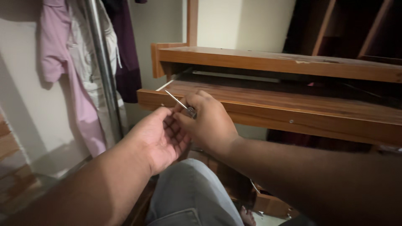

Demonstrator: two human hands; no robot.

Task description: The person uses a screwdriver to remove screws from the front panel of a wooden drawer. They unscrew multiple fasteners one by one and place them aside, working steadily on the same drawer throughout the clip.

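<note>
My right hand (207, 121) is closed around a small screwdriver (180, 102), whose thin metal shaft points up and to the left toward the corner of a pulled-out wooden drawer (293, 111). My left hand (161, 136) lies palm up just beside it, fingers spread and touching the right hand's fingertips near the tool's handle. Whether the left palm holds anything small cannot be made out. Both hands hover in front of the drawer's front edge.
A wooden desk top (272, 60) sits above the drawer. Pink, white and dark purple clothes (63, 62) hang at the left beside a shiny metal pole (102, 67). My knee in grey jeans (188, 192) is below the hands.
</note>
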